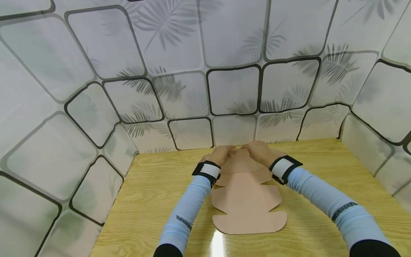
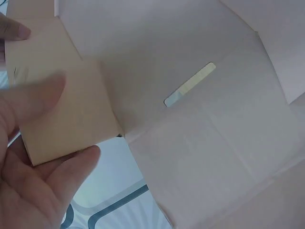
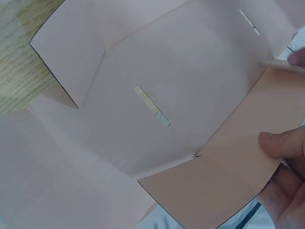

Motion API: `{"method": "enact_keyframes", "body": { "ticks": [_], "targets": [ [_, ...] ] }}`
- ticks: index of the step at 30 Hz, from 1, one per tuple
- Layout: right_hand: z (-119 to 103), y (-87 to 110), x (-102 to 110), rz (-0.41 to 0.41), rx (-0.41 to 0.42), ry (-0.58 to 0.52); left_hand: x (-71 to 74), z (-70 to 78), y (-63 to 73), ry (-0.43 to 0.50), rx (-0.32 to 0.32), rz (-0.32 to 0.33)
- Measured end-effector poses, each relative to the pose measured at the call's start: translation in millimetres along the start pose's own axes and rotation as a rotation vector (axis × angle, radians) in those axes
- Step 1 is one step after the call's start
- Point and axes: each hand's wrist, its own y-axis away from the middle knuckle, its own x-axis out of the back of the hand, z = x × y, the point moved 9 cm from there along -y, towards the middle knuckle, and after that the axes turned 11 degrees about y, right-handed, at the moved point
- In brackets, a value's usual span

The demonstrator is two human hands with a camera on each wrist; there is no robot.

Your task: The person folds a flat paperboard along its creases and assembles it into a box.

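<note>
A flat, die-cut cardboard box blank (image 1: 245, 200) lies lengthwise on the table, with side flaps sticking out along both edges. At its far end my left hand (image 1: 219, 155) and right hand (image 1: 258, 153) are close together. In the left wrist view, the left thumb is over a folded-up flap (image 2: 71, 124) and the fingers are behind it, pinching it. My right hand pinches another raised flap (image 3: 228, 162) between thumb and fingers in the right wrist view. A narrow slot (image 3: 152, 106) is cut through the panel between creases.
The wooden table (image 1: 154, 200) runs back to a wall (image 1: 234, 89) covered in patterned sheeting with leaf prints. The blank's far end lies close to that wall. More sheeting rises along the left and right sides.
</note>
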Motion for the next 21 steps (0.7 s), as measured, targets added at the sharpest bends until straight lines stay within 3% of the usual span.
{"method": "enact_keyframes", "body": {
  "ticks": [17,21],
  "targets": [
    [-4.2,-0.5,-1.7,0.016,0.018,0.001,5.3,0.4,2.2,-0.066,0.020,0.051],
    [-2.0,0.8,-2.5,0.016,0.016,-0.009,3.0,-0.6,3.1,-0.058,0.031,0.011]
  ]
}}
